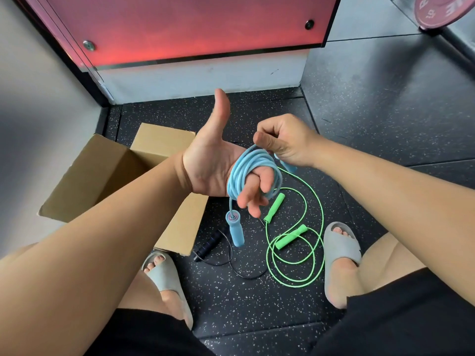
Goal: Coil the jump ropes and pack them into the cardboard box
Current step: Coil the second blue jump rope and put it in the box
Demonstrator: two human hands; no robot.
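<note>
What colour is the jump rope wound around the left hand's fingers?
The jump rope is light blue, like its hanging handle; the head view shows it best.

Broken white lettering on a pink weight plate [444,14]

The round plate sits in the top right corner, mostly cut off by the frame edge. White capitals curve along its face: an "R" at the left and a fragment ending in "E" to the right. Two smaller characters below the "R" are too skewed to tell. No whole word can be read.
</note>
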